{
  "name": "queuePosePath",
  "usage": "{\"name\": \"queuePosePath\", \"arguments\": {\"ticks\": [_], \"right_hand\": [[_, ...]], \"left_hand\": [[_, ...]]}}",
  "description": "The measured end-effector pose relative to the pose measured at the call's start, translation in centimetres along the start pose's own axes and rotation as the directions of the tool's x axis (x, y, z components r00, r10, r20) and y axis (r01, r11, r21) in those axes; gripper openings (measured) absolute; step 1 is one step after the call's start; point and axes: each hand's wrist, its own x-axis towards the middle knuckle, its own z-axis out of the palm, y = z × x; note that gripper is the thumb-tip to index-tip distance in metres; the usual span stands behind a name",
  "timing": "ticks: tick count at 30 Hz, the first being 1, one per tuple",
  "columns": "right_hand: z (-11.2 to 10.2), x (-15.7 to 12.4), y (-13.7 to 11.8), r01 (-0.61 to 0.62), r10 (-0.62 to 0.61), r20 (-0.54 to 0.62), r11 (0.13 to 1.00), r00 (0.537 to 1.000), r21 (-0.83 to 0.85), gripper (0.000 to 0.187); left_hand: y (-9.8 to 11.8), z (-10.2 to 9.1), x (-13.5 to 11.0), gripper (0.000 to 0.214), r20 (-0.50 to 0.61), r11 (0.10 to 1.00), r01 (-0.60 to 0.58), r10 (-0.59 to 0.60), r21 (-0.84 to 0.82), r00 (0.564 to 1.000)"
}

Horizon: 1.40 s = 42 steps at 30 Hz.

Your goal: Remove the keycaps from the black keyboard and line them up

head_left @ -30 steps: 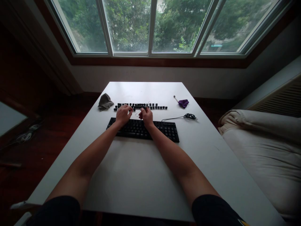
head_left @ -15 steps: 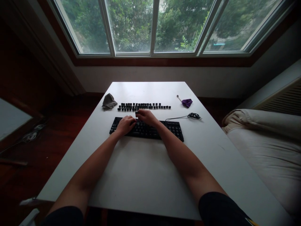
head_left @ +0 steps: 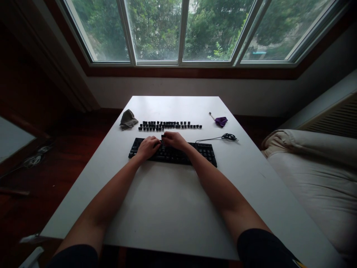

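Note:
A black computer keyboard (head_left: pixel 178 158) lies across the white table. My left hand (head_left: pixel 148 148) rests over its left half with the fingers curled in; what they close on, if anything, is hidden. Close beside it, above the keyboard's back edge, my right hand (head_left: pixel 175 140) pinches a small black piece that looks like a keycap (head_left: pixel 163 137). A thin pale sliver shows just above those fingertips, too small to name. Behind the keyboard, loose black keycaps (head_left: pixel 149 126) stand in rows.
A grey cloth (head_left: pixel 128 120) lies left of the keycaps. To the right are a purple cloth (head_left: pixel 221 121) with a thin brush-like stick (head_left: pixel 212 116) and the keyboard's bundled cable (head_left: pixel 229 137). The white table (head_left: pixel 167 208) stands before a window; a cushioned seat (head_left: pixel 312 178) is at the right.
My right hand has lowered slightly toward the keyboard with the small black piece. My left hand stays in about the same place. The whole view has shifted slightly.

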Motion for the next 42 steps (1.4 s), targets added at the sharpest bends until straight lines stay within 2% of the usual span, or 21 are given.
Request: {"name": "queuePosePath", "arguments": {"ticks": [7, 12, 19, 24, 28, 31, 35, 42], "right_hand": [[1.0, -0.6, -1.1, 0.158, -0.156, 0.028, 0.948, 0.987, -0.276, 0.012], [1.4, -2.0, -0.7, 0.186, -0.19, 0.018, 0.93, 0.982, -0.316, 0.008], [1.4, -3.3, 0.3, 0.106, -0.148, -0.143, 0.957, 0.979, -0.269, 0.016], [1.2, -4.0, 0.0, 0.054, -0.086, -0.206, 0.987, 0.975, -0.154, 0.017], [1.2, -4.3, -0.2, 0.012, -0.015, -0.299, 1.0, 0.954, -0.013, 0.018], [1.3, -4.3, -0.3, 0.012, -0.018, -0.321, 1.0, 0.947, -0.023, 0.017], [1.3, -4.4, -0.4, 0.009, -0.008, -0.344, 1.0, 0.939, 0.001, 0.016], [1.3, -4.2, -0.3, -0.027, 0.046, -0.353, 0.998, 0.934, 0.059, 0.018]], "left_hand": [[0.1, 0.2, 0.1, 0.015, 0.005, 1.0, 0.003, -0.003, 0.027, 1.0], [0.3, 0.1, -0.1, 0.015, -0.006, 0.999, 0.024, -0.024, 0.025, 1.0], [1.6, -0.4, -0.5, 0.023, 0.043, 0.993, -0.114, 0.113, 0.011, 0.993], [2.0, -0.2, -0.5, 0.021, 0.051, 0.993, -0.119, 0.12, -0.019, 0.991], [1.9, 0.1, -0.1, 0.022, -0.007, 0.986, -0.114, 0.114, -0.119, 0.993], [2.0, 0.2, 0.0, 0.02, -0.023, 0.98, -0.111, 0.109, -0.166, 0.994], [2.4, 0.3, -0.1, 0.019, -0.033, 0.961, -0.052, 0.045, -0.271, 0.998], [2.7, 0.7, -0.2, 0.025, -0.025, 0.885, 0.033, -0.05, -0.464, 0.998]]}}
